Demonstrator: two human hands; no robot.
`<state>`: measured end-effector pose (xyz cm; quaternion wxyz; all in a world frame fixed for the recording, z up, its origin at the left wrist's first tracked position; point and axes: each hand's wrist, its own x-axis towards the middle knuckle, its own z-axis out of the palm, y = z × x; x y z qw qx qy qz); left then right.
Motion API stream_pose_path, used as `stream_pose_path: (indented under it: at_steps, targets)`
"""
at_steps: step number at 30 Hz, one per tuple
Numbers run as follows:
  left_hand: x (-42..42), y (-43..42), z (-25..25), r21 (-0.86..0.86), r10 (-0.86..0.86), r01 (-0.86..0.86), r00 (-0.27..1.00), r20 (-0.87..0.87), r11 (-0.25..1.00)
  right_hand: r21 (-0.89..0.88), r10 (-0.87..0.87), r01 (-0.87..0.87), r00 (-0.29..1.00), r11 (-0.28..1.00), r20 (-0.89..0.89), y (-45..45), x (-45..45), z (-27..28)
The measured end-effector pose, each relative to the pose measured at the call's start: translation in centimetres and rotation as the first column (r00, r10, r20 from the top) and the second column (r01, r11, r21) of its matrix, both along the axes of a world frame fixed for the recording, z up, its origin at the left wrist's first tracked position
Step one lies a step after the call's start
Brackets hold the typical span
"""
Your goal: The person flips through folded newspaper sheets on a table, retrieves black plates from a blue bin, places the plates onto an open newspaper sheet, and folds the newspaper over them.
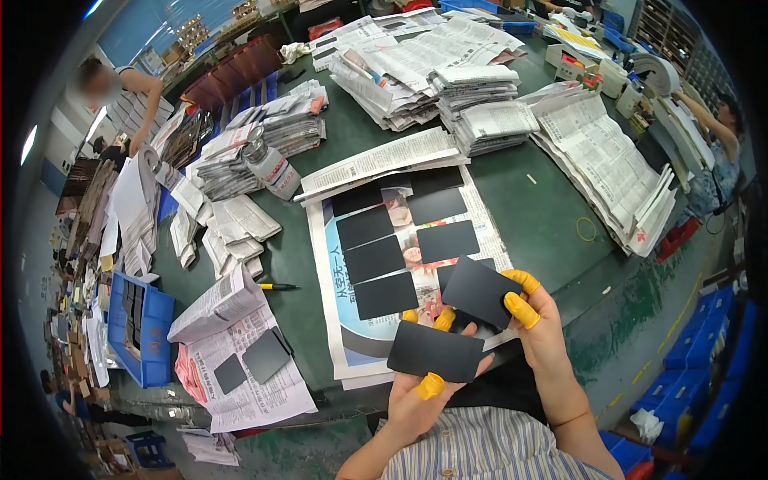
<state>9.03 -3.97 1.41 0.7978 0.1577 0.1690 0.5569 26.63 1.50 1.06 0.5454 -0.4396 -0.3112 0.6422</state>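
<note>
Yellow finger covers are on the fingertips of both hands. My left hand grips a dark rectangular plate, its thumb on the near edge and fingers beneath. My right hand pinches a second dark plate by its right side, tilted and close above the first. Beyond them, several dark plates lie in two columns on a spread newspaper. The right-hand plate partly hides one of those lying plates.
Newspaper stacks stand at the back of the green table. At left are a bottle, a pen, a blue bin and dark plates on newspaper. Other people work at far left and right.
</note>
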Motion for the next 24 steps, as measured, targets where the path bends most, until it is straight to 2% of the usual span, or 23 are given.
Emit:
stream_pose_path:
  at_steps: [1, 3, 4, 6, 7, 9, 10, 12, 13, 14, 15, 17, 19, 21, 23, 24]
  targets:
    - [0.0, -0.1, -0.1, -0.001, 0.001, -0.001, 1.0, 0.0, 1.0, -0.001, 0.001, -0.001, 1.0, 1.0, 0.0, 0.0, 0.0, 0.0]
    - [0.1, -0.3, -0.2, -0.012, -0.002, 0.001, 0.994, -0.11, 1.0, 0.021, 0.046, -0.045, 0.998, 0.999, -0.033, -0.2, 0.0, 0.3]
    - [0.1, -0.3, -0.3, -0.013, -0.001, 0.0, 0.994, -0.11, 1.0, 0.02, 0.046, -0.046, 0.998, 0.999, -0.033, -0.4, 0.0, 0.6]
    - [0.0, -0.4, -0.6, 0.055, 0.011, -0.005, 0.995, -0.103, 0.998, 0.028, 0.153, -0.152, 0.988, 0.988, -0.027, -0.9, 0.0, 1.2]
    - [0.1, -0.4, -0.6, 0.054, 0.009, -0.003, 0.995, -0.103, 0.999, 0.085, 0.178, -0.177, 0.984, 0.981, 0.001, -1.1, -0.3, 1.3]
    - [0.3, -0.4, -0.6, 0.009, 0.037, -0.036, 0.99, -0.135, 0.999, 0.191, 0.196, -0.228, 0.966, 0.955, 0.17, -1.3, -0.6, 0.7]
    - [0.3, -0.4, -0.6, 0.01, 0.034, -0.033, 0.99, -0.134, 0.999, 0.118, 0.269, -0.279, 0.958, 0.953, 0.098, -1.2, -0.7, 1.4]
    - [0.4, -0.7, -0.7, 0.038, 0.072, -0.063, 0.951, -0.299, 0.997, 0.122, 0.27, -0.284, 0.956, 0.951, 0.116, -1.1, -1.0, 1.8]
    - [0.5, -0.8, -1.1, 0.04, 0.072, -0.063, 0.952, -0.299, 0.997, 0.125, 0.276, -0.292, 0.952, 0.948, 0.133, -1.0, -1.1, 1.9]
    - [0.4, -1.1, -1.8, 0.04, 0.086, -0.077, 0.932, -0.353, 0.996, 0.17, 0.268, -0.328, 0.916, 0.929, 0.3, -0.8, -0.9, 1.5]
    - [0.4, -1.1, -2.1, 0.041, 0.101, -0.092, 0.909, -0.405, 0.995, 0.171, 0.268, -0.328, 0.916, 0.929, 0.3, -0.7, -0.9, 1.3]
    - [0.3, -1.1, -2.0, 0.055, 0.101, -0.086, 0.919, -0.381, 0.995, 0.143, 0.268, -0.345, 0.882, 0.928, 0.387, -0.6, -0.9, 1.1]
    - [0.3, -0.9, -1.5, 0.07, 0.1, -0.08, 0.929, -0.356, 0.994, 0.097, 0.268, -0.326, 0.886, 0.94, 0.379, -0.5, -1.1, 2.7]
    - [0.5, -0.7, -0.9, -0.029, 0.066, -0.079, 0.944, -0.323, 0.996, 0.05, 0.267, -0.306, 0.889, 0.951, 0.371, -0.3, -1.1, 2.8]
    - [0.5, -0.6, -1.0, -0.021, 0.046, -0.056, 0.949, -0.312, 0.998, 0.234, 0.153, -0.322, 0.828, 0.917, 0.54, 0.0, -0.5, 1.5]
    - [0.5, -0.5, -1.1, -0.015, 0.028, -0.034, 0.953, -0.301, 0.999, 0.236, 0.15, -0.32, 0.828, 0.917, 0.54, 0.0, -0.3, 1.6]
